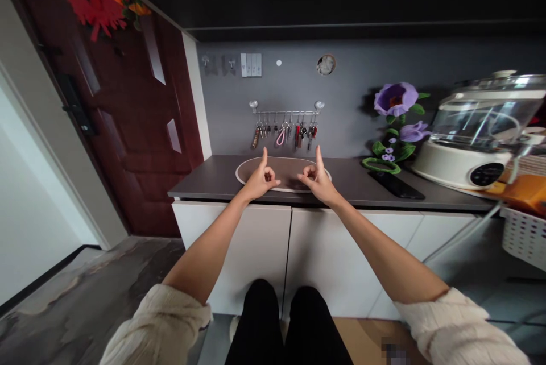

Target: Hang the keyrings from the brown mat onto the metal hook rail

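My left hand [261, 179] hovers above the left part of an oval brown mat [286, 167] with a pale rim, its index finger pointing up and its thumb out to the side. Mirroring it over the mat's right part, my right hand [318, 181] has the index finger raised and the thumb pointing inward. The other fingers of both hands are curled, and neither hand holds anything. Behind them, several keys and a pink loop [281, 136] hang from a hook rail [286, 112] on the grey wall.
The dark countertop [205, 174] tops white cabinets [243, 240]. On its right stand purple flowers [396, 99], a black phone-like slab [396, 184] and a white appliance with a clear body [463, 160]. A white basket [524, 240] is far right. A dark red door [140, 171] is left; a shelf [324, 1] overhangs.
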The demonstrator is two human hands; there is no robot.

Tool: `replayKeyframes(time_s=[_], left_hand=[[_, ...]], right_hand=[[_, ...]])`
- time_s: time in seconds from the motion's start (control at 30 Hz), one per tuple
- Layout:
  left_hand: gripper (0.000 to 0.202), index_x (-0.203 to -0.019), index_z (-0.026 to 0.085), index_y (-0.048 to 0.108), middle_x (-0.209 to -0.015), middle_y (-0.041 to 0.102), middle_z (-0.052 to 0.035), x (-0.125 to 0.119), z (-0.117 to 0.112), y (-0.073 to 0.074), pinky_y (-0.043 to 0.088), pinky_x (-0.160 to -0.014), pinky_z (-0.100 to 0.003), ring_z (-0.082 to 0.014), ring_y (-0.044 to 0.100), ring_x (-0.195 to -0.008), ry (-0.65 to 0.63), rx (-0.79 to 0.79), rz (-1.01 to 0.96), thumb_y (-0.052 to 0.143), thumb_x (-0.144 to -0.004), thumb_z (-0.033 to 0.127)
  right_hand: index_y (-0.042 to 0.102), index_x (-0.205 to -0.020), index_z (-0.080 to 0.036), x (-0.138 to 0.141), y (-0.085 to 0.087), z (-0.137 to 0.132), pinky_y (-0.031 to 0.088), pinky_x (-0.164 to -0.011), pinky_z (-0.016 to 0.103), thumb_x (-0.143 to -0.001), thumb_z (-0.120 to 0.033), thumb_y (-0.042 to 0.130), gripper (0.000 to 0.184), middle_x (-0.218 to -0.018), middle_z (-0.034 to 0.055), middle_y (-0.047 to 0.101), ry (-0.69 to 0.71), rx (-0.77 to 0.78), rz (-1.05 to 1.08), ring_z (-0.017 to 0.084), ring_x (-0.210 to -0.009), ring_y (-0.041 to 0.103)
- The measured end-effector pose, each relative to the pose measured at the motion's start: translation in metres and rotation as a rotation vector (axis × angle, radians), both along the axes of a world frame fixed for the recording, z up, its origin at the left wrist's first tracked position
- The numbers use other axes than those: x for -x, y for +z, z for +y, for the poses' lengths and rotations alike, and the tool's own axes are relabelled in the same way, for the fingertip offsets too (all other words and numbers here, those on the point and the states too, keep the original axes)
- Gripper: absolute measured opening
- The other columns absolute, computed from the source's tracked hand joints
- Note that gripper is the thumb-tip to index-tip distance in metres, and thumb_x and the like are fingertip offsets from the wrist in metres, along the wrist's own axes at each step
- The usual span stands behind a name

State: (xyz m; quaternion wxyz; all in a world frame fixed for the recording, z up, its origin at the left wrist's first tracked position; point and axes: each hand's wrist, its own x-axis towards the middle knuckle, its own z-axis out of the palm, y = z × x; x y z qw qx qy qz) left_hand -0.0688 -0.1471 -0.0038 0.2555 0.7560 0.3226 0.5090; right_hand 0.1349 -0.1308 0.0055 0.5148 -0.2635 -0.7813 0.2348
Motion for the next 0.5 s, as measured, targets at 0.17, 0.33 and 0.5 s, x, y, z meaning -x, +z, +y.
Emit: replayKeyframes(time_s=[0.17, 0.33, 0.5], left_hand=[[0.096, -0.132, 0.023, -0.014, -0.064, 0.047, 0.0070, 0.004, 0.005, 0.008, 0.037, -0.060, -0.018, -0.0051, 0.043, -0.056, 0.024, 0.036, -0.005, 0.057, -0.067, 0.020], [0.091, -0.134, 0.024, 0.000, -0.080, 0.053, 0.0013, 0.016, 0.042, 0.015, 0.039, -0.068, -0.022, -0.0076, 0.049, -0.068, 0.175, 0.047, 0.008, 0.059, -0.066, 0.029], [0.091, -0.133, 0.017, 0.018, -0.112, 0.048, -0.0105, 0.035, 0.106, 0.030, 0.033, -0.089, -0.033, -0.0204, 0.044, -0.104, 0.522, 0.017, 0.025, 0.064, -0.058, 0.041]], right_hand=[[-0.010, -0.134, -0.023, 0.001, 0.006, 0.011, 0.041, -0.061, 0.024, -0.072, -0.032, 0.053, 0.089, -0.068, -0.0033, 0.048, -0.008, 0.022, 0.004, 0.009, -0.059, 0.043], [0.014, -0.133, -0.026, -0.013, 0.012, 0.047, 0.044, -0.073, 0.031, -0.069, -0.040, 0.055, 0.078, -0.086, 0.0017, 0.053, -0.104, 0.065, -0.003, 0.012, -0.072, 0.051], [0.025, -0.130, -0.021, -0.033, 0.024, 0.109, 0.037, -0.088, 0.040, -0.061, -0.048, 0.061, 0.083, -0.114, 0.0113, 0.046, -0.340, 0.147, 0.029, 0.022, -0.101, 0.047]])
